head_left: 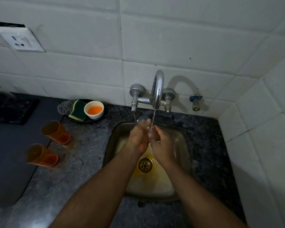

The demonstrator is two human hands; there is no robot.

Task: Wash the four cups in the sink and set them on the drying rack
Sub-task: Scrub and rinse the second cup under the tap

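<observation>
Over the steel sink (181, 139), both my hands hold one clear cup (142, 120) under the running tap (158, 89). My left hand (137, 137) wraps its left side and my right hand (163, 145) grips its right side. Water falls between my fingers onto the cup. Most of the cup is hidden by my hands. Two orange see-through cups stand on the granite counter to the left, one farther back (56, 132) and one nearer (41, 155). No drying rack is in view.
A dark dish holds a green-yellow sponge (77, 110), a steel scrubber (64, 108) and a small white bowl of orange liquid (94, 110) behind the sink's left corner. A dark mat (11, 109) lies at the far left. White tiled walls close in behind and right.
</observation>
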